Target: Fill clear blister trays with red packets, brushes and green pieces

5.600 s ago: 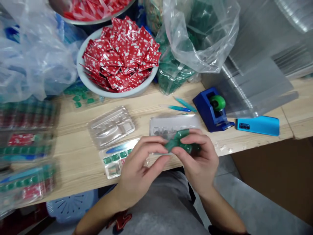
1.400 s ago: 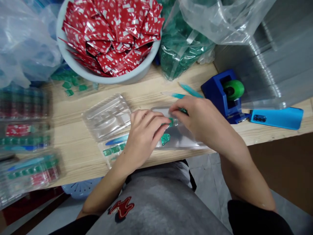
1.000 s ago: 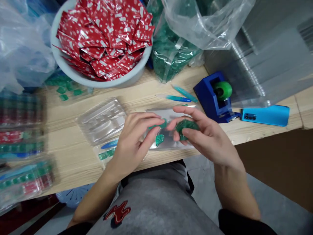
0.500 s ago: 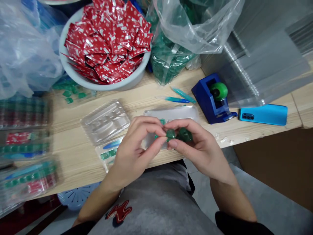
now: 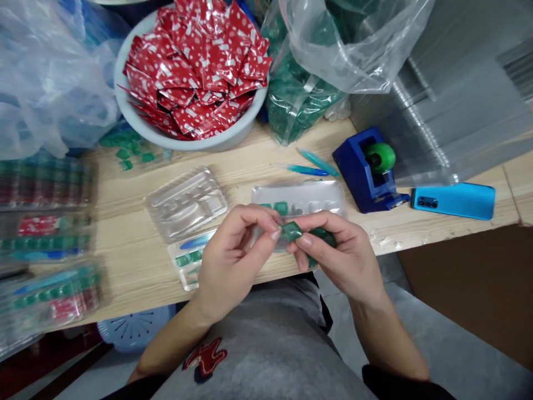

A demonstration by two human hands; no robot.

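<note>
"So, what's pinched?"

"One glossy green diamond, fingertips of the left hand and right hand closed on its ends, above the clear molded tray; the right (fingers curled) cradles more shiny green lumps."

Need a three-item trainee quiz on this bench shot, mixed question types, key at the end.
1. What do the left hand and right hand pinch together at their fingertips?

2. True or false: in the picture, the blue phone lies to the right of the tape dispenser.

3. What is heaped in the round bowl?
A) pens
B) red packets
C) tape rolls

Key:
1. A small green piece.
2. True.
3. B.
</note>
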